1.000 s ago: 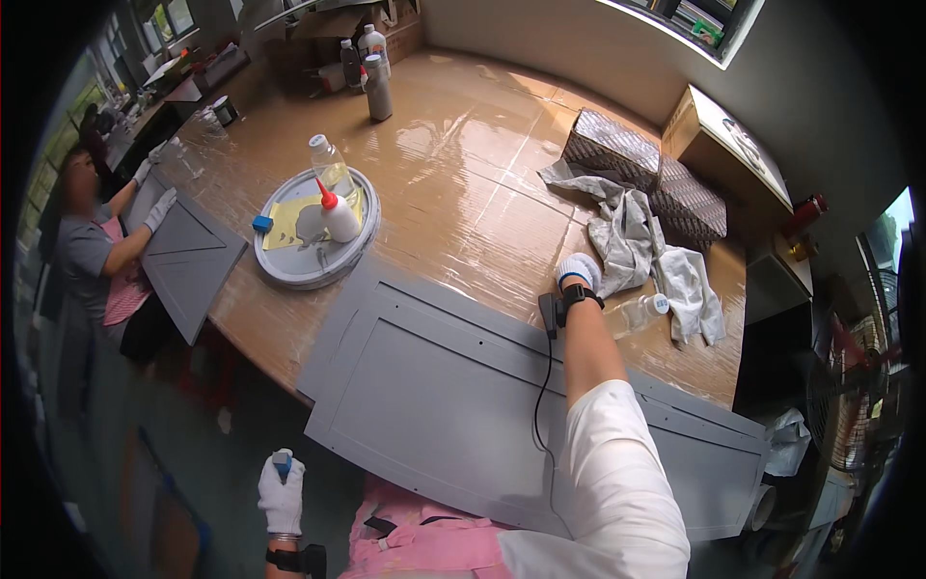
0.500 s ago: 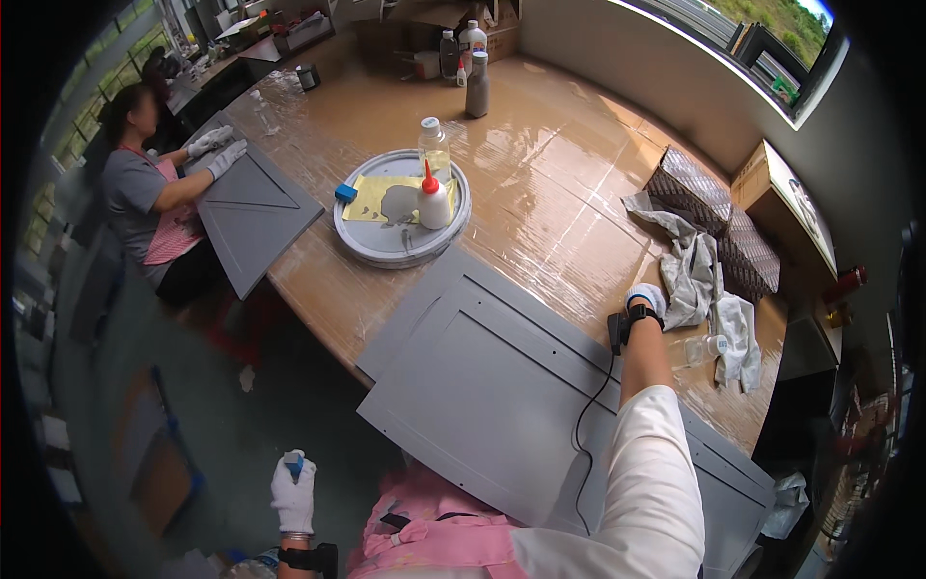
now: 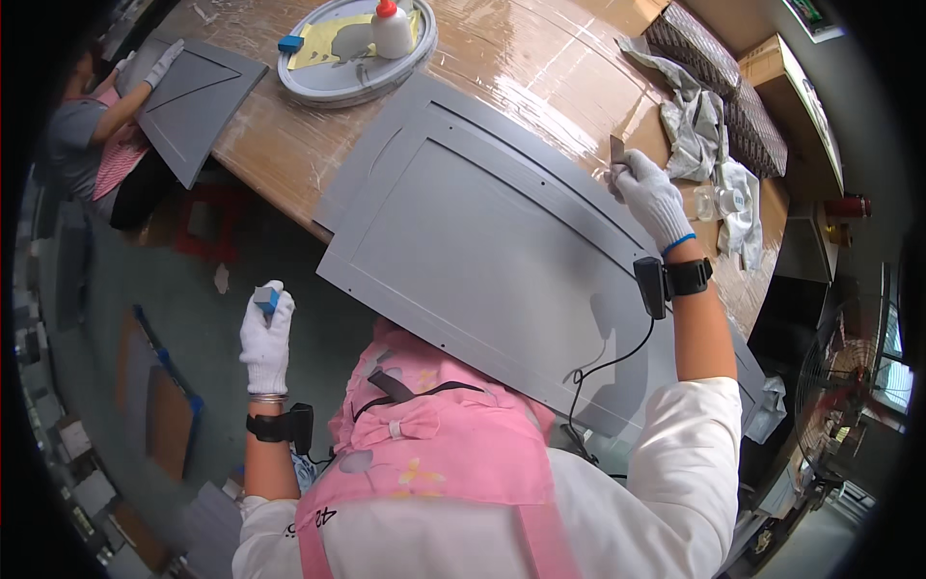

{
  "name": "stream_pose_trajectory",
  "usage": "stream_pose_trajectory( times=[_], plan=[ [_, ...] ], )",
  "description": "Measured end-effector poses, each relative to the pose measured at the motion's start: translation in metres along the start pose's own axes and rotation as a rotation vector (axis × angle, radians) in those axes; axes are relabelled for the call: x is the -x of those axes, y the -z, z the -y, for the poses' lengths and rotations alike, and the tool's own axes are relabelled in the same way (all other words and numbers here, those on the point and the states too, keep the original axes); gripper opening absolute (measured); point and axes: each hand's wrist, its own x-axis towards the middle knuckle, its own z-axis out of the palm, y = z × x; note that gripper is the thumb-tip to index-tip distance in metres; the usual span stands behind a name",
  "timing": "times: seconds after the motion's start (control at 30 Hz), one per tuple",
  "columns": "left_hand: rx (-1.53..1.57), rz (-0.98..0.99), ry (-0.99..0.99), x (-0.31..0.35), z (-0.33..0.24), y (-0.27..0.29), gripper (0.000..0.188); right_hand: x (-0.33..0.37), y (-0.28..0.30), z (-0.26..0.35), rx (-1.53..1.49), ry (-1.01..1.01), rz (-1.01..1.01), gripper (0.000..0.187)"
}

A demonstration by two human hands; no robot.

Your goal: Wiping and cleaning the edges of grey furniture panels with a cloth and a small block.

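My left hand (image 3: 264, 343), in a white glove, is closed on a small blue and grey sanding block (image 3: 266, 300). It hangs over the floor, left of the panels and apart from them. My gloved right hand (image 3: 654, 201) is closed around a thin flat scraper (image 3: 616, 149), whose blade points up and away over the right end of the panel. Below it lies a grey framed door panel (image 3: 482, 251) with small dark holes, its near edge jutting past the table. Another grey panel (image 3: 357, 169) shows from beneath it on the left.
On the table (image 3: 526, 92) a round grey lid (image 3: 318, 92) carries yellow sandpaper, a red-capped white bottle (image 3: 392, 31) and a blue block (image 3: 290, 44). Rags (image 3: 693, 125), a clear bottle (image 3: 714, 203) and patterned boxes (image 3: 752, 130) are at right. A co-worker handles another grey panel (image 3: 198, 92) at left.
My right hand has risen from beside the rags, bringing the scraper into sight. My left hand, still with the block, is higher in view. The view has tilted down toward my body.
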Motion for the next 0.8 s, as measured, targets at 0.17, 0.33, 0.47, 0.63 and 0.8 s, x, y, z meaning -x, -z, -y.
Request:
stream_pose_trajectory(
  times=[0.17, 0.33, 0.47, 0.63, 0.8],
  plan=[
    [0.13, 0.136, -0.071, -0.043, -0.006, -0.038, 0.035, 0.174, 0.003, -0.005, -0.417, -0.247, 0.599, 0.021],
    [-0.204, 0.158, -0.308, -0.069, -0.013, -0.074, 0.04, 0.278, -0.057, -0.041, -0.106, -0.166, 0.261, 0.029],
    [-0.254, 0.153, -0.435, -0.075, 0.002, -0.089, 0.042, 0.288, -0.102, -0.032, -0.121, -0.042, 0.151, 0.036],
    [-0.203, 0.129, -0.436, -0.076, 0.018, -0.1, 0.04, 0.265, -0.115, -0.035, -0.008, 0.066, 0.123, 0.041],
    [-0.277, 0.074, -0.514, -0.077, 0.027, -0.107, 0.041, 0.247, -0.128, -0.015, -0.01, 0.057, 0.231, 0.052]
  ],
)
